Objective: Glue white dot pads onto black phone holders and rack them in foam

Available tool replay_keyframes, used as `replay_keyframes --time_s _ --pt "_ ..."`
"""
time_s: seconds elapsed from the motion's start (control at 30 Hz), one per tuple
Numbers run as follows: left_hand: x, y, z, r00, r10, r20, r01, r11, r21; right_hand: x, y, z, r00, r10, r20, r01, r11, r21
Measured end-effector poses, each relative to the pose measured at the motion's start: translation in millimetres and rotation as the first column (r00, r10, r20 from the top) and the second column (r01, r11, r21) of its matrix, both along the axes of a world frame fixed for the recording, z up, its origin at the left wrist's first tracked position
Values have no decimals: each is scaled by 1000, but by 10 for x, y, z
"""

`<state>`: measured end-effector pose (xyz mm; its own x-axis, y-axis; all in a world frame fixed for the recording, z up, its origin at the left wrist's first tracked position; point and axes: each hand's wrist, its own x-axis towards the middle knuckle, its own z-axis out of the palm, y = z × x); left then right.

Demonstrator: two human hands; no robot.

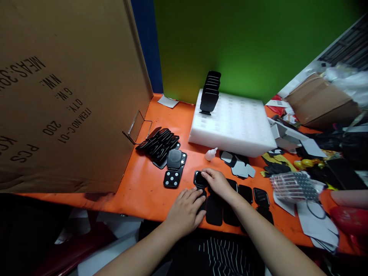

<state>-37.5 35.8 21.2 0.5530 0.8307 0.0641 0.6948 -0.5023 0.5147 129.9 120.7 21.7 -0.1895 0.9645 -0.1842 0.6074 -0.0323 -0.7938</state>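
Note:
My left hand (pixel 186 210) lies flat near the front edge of the orange table (pixel 143 184), fingers stretched out over the lower half of an opened black square case (pixel 199 180). My right hand (pixel 217 182) rests on the upper half of the same case, fingers curled down onto it. A row of similar black opened cases (pixel 244 193) lies to the right of my hands. Another opened case with white dots (pixel 171 178) sits to the left.
A heap of black case parts (pixel 159 142) lies at the left. A white foam block (pixel 232 122) bears a stack of black cases (pixel 211 92). A small white bottle (pixel 211 154), grey pads (pixel 240 168), a big cardboard box (pixel 66 88) and clutter (pixel 316 161) surround them.

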Motion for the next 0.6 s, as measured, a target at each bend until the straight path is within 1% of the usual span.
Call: replay_keyframes --time_s 0.17,0.33,0.6 --pt "2 1 -5 1000 -1 4 1 1000 17 -2 -39 -27 999 -34 -21 34 999 7" --pt "5 4 -11 1000 -3 0 3 1000 -4 -40 -83 -33 998 -47 48 43 996 78" --pt "14 -1 -33 1000 8 -13 -8 1000 -2 -57 -82 11 995 4 104 -17 992 125"
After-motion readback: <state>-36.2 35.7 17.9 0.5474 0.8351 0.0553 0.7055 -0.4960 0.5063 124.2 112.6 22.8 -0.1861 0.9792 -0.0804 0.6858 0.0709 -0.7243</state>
